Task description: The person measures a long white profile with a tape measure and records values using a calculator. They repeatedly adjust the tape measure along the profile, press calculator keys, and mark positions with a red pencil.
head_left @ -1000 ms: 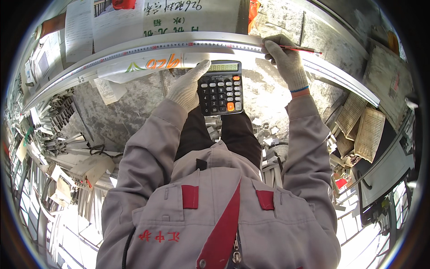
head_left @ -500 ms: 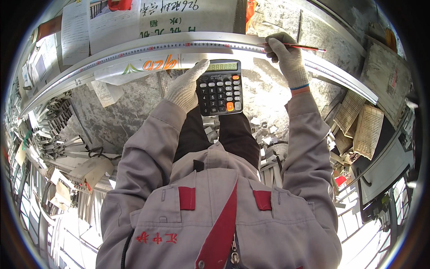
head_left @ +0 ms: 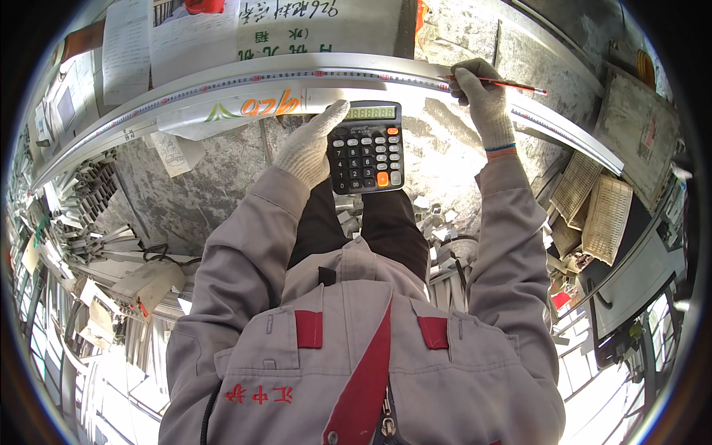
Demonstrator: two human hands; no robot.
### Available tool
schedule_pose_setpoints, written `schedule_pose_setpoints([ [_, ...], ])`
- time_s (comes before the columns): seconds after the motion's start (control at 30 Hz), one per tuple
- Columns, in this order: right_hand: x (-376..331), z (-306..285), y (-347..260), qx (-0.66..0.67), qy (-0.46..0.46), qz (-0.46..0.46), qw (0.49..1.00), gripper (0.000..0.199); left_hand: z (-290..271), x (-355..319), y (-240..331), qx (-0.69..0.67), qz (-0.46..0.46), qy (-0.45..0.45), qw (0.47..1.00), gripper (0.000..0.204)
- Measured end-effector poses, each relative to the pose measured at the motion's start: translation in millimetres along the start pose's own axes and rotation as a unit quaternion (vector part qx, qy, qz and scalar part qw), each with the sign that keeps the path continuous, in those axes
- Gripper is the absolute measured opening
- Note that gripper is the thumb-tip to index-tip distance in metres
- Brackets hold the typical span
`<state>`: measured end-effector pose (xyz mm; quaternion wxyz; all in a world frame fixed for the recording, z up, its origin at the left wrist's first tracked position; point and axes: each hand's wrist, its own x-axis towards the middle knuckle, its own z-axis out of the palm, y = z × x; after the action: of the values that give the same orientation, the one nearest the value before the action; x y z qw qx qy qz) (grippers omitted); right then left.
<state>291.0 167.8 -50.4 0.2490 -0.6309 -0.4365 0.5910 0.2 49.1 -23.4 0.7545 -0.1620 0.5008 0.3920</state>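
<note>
My left hand (head_left: 310,144), in a pale knitted glove, is closed on the left edge of a black desk calculator (head_left: 366,152). The calculator has orange and grey keys, and its display faces up. My right hand (head_left: 483,104), gloved the same way with darkened fingertips, is closed round a red pencil (head_left: 512,84) whose point lies at a long white metal profile (head_left: 297,62). Printed along that profile runs a measuring scale (head_left: 256,77). Right-hand fingertips sit close to the scale; whether they touch it is hard to tell.
Behind the profile lie printed sheets (head_left: 194,46) and a white sack-like sheet with lettering (head_left: 319,30). Plastic baskets (head_left: 607,219) stand at the right. Stacked profile offcuts (head_left: 93,189) and a box (head_left: 152,285) are at the left.
My right hand with the pencil has shifted slightly right along the scale. The calculator, held in my left hand, has barely moved.
</note>
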Motion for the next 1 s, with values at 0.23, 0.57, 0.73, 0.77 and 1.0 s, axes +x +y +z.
schedule_pose_setpoints([
  [0.23, -1.6, 19.5, -0.4, 0.015, -0.027, -0.027, 0.999, 0.018, -8.3, 2.8, -1.1, -0.018, 0.000, -0.002, 1.000, 0.043],
  [0.57, 0.0, 23.3, -3.9, 0.046, -0.043, -0.029, 0.998, 0.016, -10.6, -1.2, 1.1, 0.011, 0.035, 0.018, 0.999, 0.043],
  [0.73, -1.0, 11.2, -4.8, 0.037, -0.023, -0.018, 0.999, 0.014, -13.6, -4.4, 5.6, -0.018, 0.019, 0.019, 0.999, 0.045],
  [0.77, -0.9, 6.0, -5.5, 0.033, -0.022, -0.013, 0.999, 0.013, -14.3, -5.9, 7.2, -0.016, 0.021, 0.024, 0.999, 0.045],
  [1.0, 1.3, -21.4, -4.8, -0.014, -0.006, -0.006, 1.000, 0.011, -15.0, -6.7, 7.5, -0.024, 0.016, 0.029, 0.999, 0.044],
])
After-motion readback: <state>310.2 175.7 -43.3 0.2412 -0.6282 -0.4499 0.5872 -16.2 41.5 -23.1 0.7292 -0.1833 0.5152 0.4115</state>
